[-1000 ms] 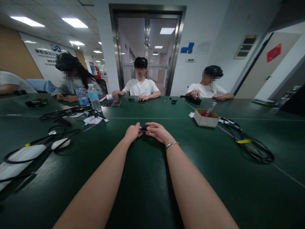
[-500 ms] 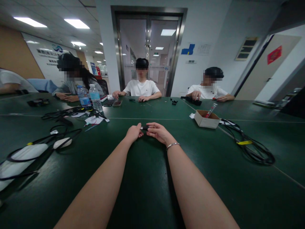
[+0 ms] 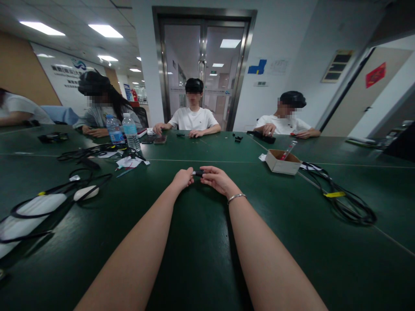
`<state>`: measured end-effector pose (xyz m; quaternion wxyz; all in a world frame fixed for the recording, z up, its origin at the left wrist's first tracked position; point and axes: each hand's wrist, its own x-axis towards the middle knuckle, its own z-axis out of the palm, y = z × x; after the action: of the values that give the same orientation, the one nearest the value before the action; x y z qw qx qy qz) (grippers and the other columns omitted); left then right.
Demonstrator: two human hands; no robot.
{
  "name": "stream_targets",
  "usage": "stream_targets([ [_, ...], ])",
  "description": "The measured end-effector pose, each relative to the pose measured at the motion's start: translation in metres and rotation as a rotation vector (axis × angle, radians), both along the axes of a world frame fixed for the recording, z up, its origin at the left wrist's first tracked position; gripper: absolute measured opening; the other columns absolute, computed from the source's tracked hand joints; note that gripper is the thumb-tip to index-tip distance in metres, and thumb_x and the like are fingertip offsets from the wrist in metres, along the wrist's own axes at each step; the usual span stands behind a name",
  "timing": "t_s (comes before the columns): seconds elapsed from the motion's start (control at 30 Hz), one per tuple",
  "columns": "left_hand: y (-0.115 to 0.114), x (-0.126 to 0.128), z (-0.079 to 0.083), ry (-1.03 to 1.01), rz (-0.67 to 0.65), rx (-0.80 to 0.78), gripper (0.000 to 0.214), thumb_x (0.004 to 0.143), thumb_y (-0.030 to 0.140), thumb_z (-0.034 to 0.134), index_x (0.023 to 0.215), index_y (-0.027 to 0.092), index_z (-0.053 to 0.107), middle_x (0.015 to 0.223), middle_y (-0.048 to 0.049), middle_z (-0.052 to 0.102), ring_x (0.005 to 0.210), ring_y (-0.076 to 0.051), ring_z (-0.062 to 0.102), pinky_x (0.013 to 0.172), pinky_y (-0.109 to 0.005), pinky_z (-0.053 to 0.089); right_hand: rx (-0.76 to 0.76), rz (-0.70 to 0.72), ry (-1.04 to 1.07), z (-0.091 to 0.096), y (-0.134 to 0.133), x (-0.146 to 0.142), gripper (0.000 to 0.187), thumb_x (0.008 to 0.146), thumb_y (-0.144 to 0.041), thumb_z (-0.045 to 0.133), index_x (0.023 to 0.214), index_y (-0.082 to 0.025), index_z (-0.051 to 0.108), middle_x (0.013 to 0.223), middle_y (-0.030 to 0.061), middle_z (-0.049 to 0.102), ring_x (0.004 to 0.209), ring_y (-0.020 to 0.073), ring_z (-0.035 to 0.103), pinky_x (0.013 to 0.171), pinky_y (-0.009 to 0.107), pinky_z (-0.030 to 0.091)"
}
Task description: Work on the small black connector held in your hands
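A small black rod-like object with a silvery section [image 3: 197, 173] is held level between my two hands, just above the green table [image 3: 201, 224]. My left hand [image 3: 184, 178] is closed on its silvery end, thumb on top. At the black end, my right hand [image 3: 218, 179] pinches it between thumb and fingers; a metal bangle circles that wrist. Fingers cover both ends, so the object's exact kind cannot be made out.
Bottles [image 3: 130, 133], papers [image 3: 129, 162], black cables [image 3: 94, 151] and a white power strip [image 3: 32, 220] lie to the left. On the right are an open box [image 3: 282, 163] and a coiled cable [image 3: 350, 203]. Several people sit across the table.
The view has shifted very slightly. Both hands keep their grip on the black and silvery object, and slightly more of it shows between them.
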<state>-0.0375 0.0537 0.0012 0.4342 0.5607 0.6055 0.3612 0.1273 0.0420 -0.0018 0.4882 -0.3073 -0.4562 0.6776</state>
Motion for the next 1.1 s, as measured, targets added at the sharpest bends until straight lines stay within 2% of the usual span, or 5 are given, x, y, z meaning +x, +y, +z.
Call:
stream_targets([
  [0.27,0.0,0.001,-0.001,-0.02,0.025,-0.001,0.043,0.086,0.04,0.036,0.051,0.017,0.046,0.05,-0.0038,0.052,0.04,-0.011,0.039,0.041,-0.023,0.03,0.005,-0.011,-0.003,-0.001,0.001,-0.001,0.032,0.068,0.007,0.062,0.09,-0.015,0.069,0.093,0.004,0.063,0.074,0.0119,0.064,0.071,0.022,0.058],
  [0.53,0.003,0.0,-0.009,0.002,0.014,0.052,0.049,0.085,0.048,0.036,0.052,0.016,0.05,0.053,-0.0047,0.055,0.042,-0.011,0.045,0.045,-0.024,0.037,-0.007,0.014,-0.005,-0.001,0.001,-0.001,0.024,0.072,-0.001,0.068,0.093,-0.014,0.068,0.076,0.0019,0.064,0.061,0.0098,0.062,0.062,0.02,0.057],
  [0.67,0.001,0.001,-0.012,-0.054,-0.008,0.135,0.044,0.083,0.051,0.041,0.062,0.014,0.055,0.059,-0.0039,0.057,0.047,-0.011,0.048,0.045,-0.022,0.038,-0.027,-0.04,-0.003,-0.001,0.002,-0.002,0.013,0.076,-0.007,0.069,0.088,-0.012,0.068,0.069,0.0033,0.064,0.054,0.0096,0.059,0.056,0.02,0.055],
  [0.93,-0.003,0.001,-0.009,-0.229,-0.053,0.139,0.021,0.079,0.037,0.054,0.082,0.017,0.05,0.072,-0.0012,0.056,0.054,-0.009,0.05,0.042,-0.016,0.037,-0.058,-0.081,0.027,0.001,0.002,-0.001,0.005,0.081,-0.013,0.068,0.085,-0.011,0.068,0.069,0.0055,0.064,0.054,0.0098,0.057,0.052,0.019,0.053],
  [1.1,-0.007,0.001,-0.006,-0.266,-0.065,0.182,0.022,0.083,0.04,0.048,0.084,0.018,0.047,0.066,0.0012,0.052,0.048,-0.007,0.045,0.041,-0.015,0.036,-0.066,-0.094,0.03,0.001,0.001,-0.002,0.003,0.082,-0.013,0.066,0.084,-0.012,0.067,0.068,0.0055,0.064,0.054,0.0102,0.057,0.051,0.019,0.053],
])
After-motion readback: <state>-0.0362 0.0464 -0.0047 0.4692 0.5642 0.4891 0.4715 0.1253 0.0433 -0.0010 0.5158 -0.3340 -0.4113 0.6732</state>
